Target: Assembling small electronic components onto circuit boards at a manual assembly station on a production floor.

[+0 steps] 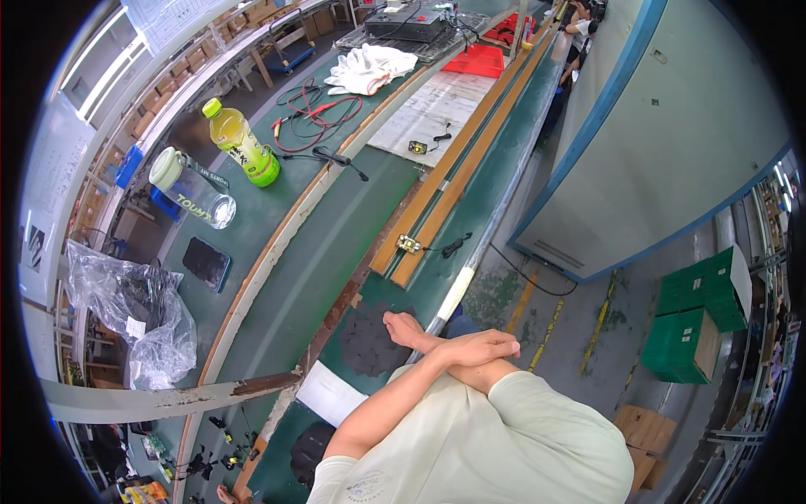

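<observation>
My forearms cross in front of my body at the bench's near edge. My left hand (487, 346) lies across my right forearm, fingers stretched out and holding nothing. Below it my right hand (405, 329) reaches out to the left, its fingers curled in and no object visible in them. It is beside a dark grey patch (365, 340) on the green bench top. Ahead of the right hand, a small module with yellowish lights (409, 244) sits across the near part of two long brown rails (457, 189). A black cable (456, 244) runs from the module to the right.
A second small module (417, 147) lies on a whitish board (407, 122). On the left shelf are a water bottle (195, 189), a green drink bottle (242, 143), a phone (206, 263) and test leads (319, 118). A grey cabinet (672, 109) stands right.
</observation>
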`<action>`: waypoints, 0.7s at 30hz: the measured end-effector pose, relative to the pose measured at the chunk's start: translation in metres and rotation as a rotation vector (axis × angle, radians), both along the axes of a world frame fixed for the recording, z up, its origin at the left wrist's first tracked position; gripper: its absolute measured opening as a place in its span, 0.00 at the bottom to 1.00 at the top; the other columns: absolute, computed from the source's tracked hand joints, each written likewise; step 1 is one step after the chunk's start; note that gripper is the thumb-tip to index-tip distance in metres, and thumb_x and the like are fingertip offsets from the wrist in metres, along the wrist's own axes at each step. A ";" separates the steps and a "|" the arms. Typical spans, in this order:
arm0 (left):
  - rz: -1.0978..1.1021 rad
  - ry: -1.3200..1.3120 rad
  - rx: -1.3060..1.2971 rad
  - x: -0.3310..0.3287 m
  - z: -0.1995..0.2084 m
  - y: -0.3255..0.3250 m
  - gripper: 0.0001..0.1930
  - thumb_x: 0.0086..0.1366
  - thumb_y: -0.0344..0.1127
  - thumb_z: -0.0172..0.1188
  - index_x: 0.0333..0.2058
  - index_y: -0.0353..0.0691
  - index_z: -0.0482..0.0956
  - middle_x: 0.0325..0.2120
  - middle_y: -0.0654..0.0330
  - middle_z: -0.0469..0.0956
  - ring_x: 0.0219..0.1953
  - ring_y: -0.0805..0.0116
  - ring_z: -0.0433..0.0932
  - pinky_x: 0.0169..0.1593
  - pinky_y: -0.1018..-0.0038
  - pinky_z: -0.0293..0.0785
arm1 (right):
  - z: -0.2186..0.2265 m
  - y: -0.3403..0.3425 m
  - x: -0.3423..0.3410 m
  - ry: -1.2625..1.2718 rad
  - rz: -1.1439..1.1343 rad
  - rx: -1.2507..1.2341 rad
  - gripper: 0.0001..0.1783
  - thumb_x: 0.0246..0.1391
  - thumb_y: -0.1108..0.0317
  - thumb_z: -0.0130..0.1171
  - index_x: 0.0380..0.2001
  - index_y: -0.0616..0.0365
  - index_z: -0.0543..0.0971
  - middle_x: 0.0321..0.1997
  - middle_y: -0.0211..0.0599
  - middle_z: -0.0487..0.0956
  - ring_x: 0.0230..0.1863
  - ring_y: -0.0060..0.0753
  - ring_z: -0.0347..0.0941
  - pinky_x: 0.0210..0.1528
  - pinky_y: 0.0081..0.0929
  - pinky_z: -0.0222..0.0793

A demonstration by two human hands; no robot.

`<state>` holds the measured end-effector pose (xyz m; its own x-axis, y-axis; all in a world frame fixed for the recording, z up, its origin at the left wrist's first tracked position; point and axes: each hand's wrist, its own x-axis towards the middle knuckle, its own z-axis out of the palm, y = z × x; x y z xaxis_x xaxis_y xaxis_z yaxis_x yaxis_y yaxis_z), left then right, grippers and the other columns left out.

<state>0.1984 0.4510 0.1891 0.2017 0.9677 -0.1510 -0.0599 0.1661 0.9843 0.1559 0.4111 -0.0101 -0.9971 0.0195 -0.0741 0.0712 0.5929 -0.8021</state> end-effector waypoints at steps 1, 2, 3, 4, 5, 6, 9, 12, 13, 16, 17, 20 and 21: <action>-0.005 0.005 0.004 0.000 0.000 0.001 0.22 0.81 0.49 0.46 0.45 0.34 0.80 0.41 0.58 0.81 0.47 0.66 0.76 0.56 0.70 0.69 | -0.001 0.001 0.000 0.000 -0.005 0.000 0.06 0.58 0.72 0.55 0.39 0.59 0.77 0.34 0.57 0.82 0.41 0.66 0.79 0.42 0.55 0.74; -0.010 0.005 0.004 0.001 0.000 0.001 0.22 0.81 0.49 0.46 0.45 0.34 0.80 0.41 0.58 0.81 0.47 0.66 0.76 0.56 0.70 0.69 | -0.001 0.002 0.000 -0.007 -0.010 -0.003 0.07 0.58 0.72 0.56 0.39 0.59 0.76 0.34 0.57 0.82 0.41 0.66 0.79 0.42 0.55 0.74; -0.015 -0.003 0.000 0.002 0.000 0.002 0.22 0.81 0.49 0.46 0.45 0.34 0.80 0.41 0.58 0.81 0.47 0.66 0.76 0.56 0.70 0.69 | -0.001 0.004 0.000 -0.015 -0.014 -0.005 0.07 0.58 0.72 0.56 0.39 0.59 0.76 0.34 0.57 0.82 0.41 0.66 0.79 0.42 0.54 0.74; -0.020 -0.010 -0.003 0.002 -0.001 0.003 0.22 0.81 0.49 0.46 0.45 0.34 0.80 0.41 0.58 0.81 0.47 0.66 0.76 0.56 0.70 0.69 | -0.001 0.005 0.001 -0.022 -0.018 -0.008 0.07 0.58 0.72 0.57 0.40 0.59 0.76 0.34 0.57 0.82 0.41 0.66 0.79 0.42 0.54 0.74; -0.025 -0.018 -0.007 0.003 -0.002 0.004 0.22 0.81 0.49 0.46 0.45 0.34 0.80 0.41 0.57 0.81 0.47 0.66 0.76 0.56 0.70 0.69 | -0.001 0.006 0.002 -0.024 -0.023 -0.008 0.07 0.58 0.72 0.57 0.40 0.59 0.76 0.34 0.57 0.82 0.41 0.66 0.79 0.42 0.54 0.74; -0.031 -0.019 -0.007 0.004 -0.002 0.005 0.22 0.81 0.49 0.46 0.45 0.34 0.80 0.41 0.57 0.81 0.47 0.66 0.76 0.56 0.70 0.69 | -0.001 0.008 0.003 -0.023 -0.030 -0.016 0.07 0.58 0.72 0.57 0.39 0.60 0.75 0.34 0.57 0.82 0.41 0.66 0.79 0.41 0.54 0.73; -0.051 -0.012 -0.012 0.005 -0.002 0.007 0.22 0.81 0.49 0.46 0.45 0.34 0.80 0.41 0.58 0.81 0.46 0.66 0.76 0.56 0.70 0.69 | 0.001 0.010 0.004 -0.020 -0.047 -0.033 0.07 0.58 0.72 0.58 0.39 0.60 0.74 0.33 0.57 0.81 0.40 0.67 0.78 0.41 0.54 0.73; -0.055 -0.004 -0.008 0.004 -0.001 0.006 0.22 0.80 0.49 0.46 0.45 0.34 0.80 0.40 0.58 0.81 0.46 0.66 0.76 0.55 0.70 0.69 | 0.004 0.010 0.004 -0.052 -0.052 -0.043 0.06 0.58 0.72 0.58 0.37 0.60 0.73 0.32 0.56 0.81 0.40 0.67 0.78 0.40 0.54 0.72; -0.054 0.000 -0.005 0.004 0.000 0.006 0.22 0.80 0.49 0.46 0.45 0.34 0.80 0.40 0.58 0.81 0.46 0.66 0.76 0.55 0.70 0.69 | 0.004 0.010 0.004 -0.052 -0.053 -0.044 0.06 0.58 0.72 0.58 0.37 0.60 0.73 0.32 0.56 0.81 0.40 0.67 0.78 0.40 0.54 0.72; -0.049 -0.003 -0.002 0.004 0.000 0.004 0.22 0.81 0.48 0.45 0.45 0.34 0.80 0.40 0.57 0.81 0.46 0.66 0.76 0.55 0.70 0.69 | 0.006 0.009 0.004 -0.033 -0.021 -0.066 0.07 0.58 0.72 0.59 0.36 0.61 0.72 0.32 0.57 0.80 0.40 0.67 0.78 0.39 0.54 0.72; -0.045 -0.004 0.001 0.004 0.001 0.003 0.22 0.81 0.48 0.45 0.45 0.34 0.80 0.40 0.57 0.81 0.46 0.66 0.76 0.55 0.70 0.69 | 0.006 0.007 0.004 -0.033 -0.018 -0.066 0.07 0.58 0.72 0.59 0.36 0.61 0.72 0.32 0.57 0.80 0.40 0.67 0.78 0.39 0.54 0.72; -0.041 0.000 0.000 0.004 -0.001 0.001 0.22 0.81 0.48 0.45 0.45 0.34 0.80 0.40 0.57 0.81 0.46 0.66 0.76 0.55 0.70 0.69 | 0.002 0.003 0.002 -0.001 -0.032 -0.042 0.07 0.56 0.73 0.59 0.36 0.61 0.72 0.32 0.57 0.80 0.40 0.67 0.78 0.39 0.54 0.72; -0.041 0.002 0.000 0.004 -0.001 0.001 0.22 0.81 0.48 0.45 0.45 0.34 0.80 0.40 0.57 0.81 0.46 0.66 0.76 0.55 0.69 0.69 | 0.001 0.002 0.003 -0.001 -0.030 -0.041 0.07 0.56 0.73 0.59 0.36 0.61 0.72 0.32 0.57 0.80 0.40 0.67 0.78 0.39 0.54 0.72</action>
